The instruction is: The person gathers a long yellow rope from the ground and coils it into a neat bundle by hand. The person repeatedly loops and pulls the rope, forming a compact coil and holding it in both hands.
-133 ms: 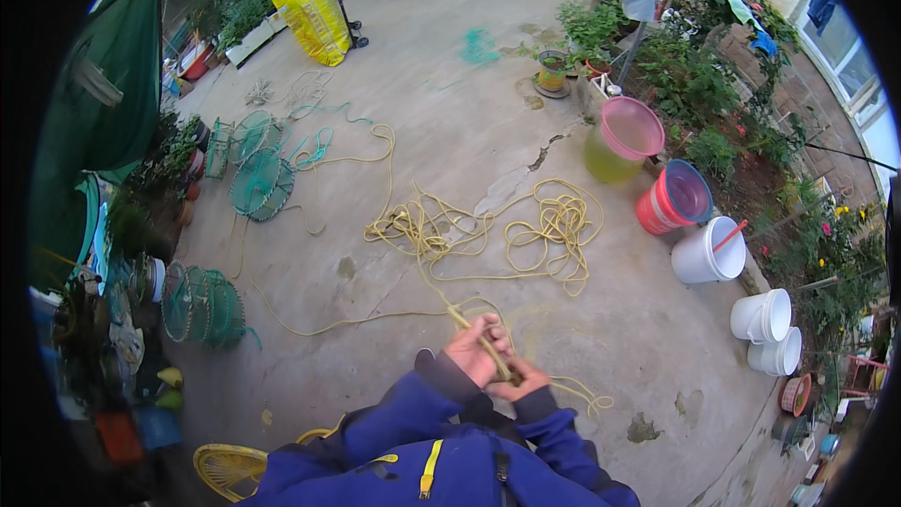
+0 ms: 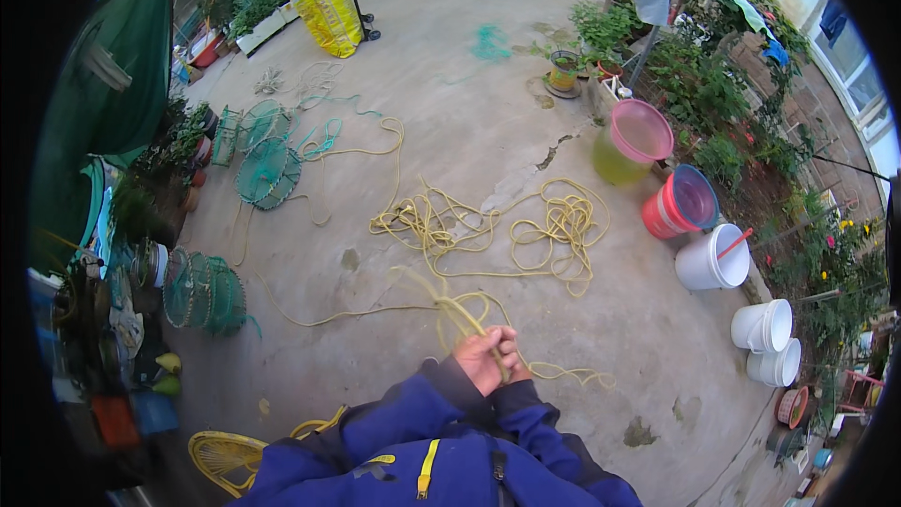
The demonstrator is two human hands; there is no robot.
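Observation:
My left hand (image 2: 481,359) is closed around a doubled length of yellow rope (image 2: 464,314), whose upper part rises in blurred loops. My right hand (image 2: 518,374) is tucked just behind it at the rope, its fingers mostly hidden. Beyond my hands, more yellow rope (image 2: 549,237) lies in loose tangled coils on the concrete ground (image 2: 347,169), with strands trailing left toward green round mesh traps (image 2: 267,174) and a stack of similar traps (image 2: 202,291).
A yellow sack on a trolley (image 2: 324,5) stands at the back. Along the right are buckets (image 2: 709,258), potted plants (image 2: 563,70) and a planted bed (image 2: 713,131). Green netting (image 2: 113,113) and clutter line the left. A yellow chair (image 2: 221,460) is beside me at lower left.
My hands have shifted slightly to the right and closer together, my right hand now more hidden behind my left. The rope above them now forms blurred, moving loops.

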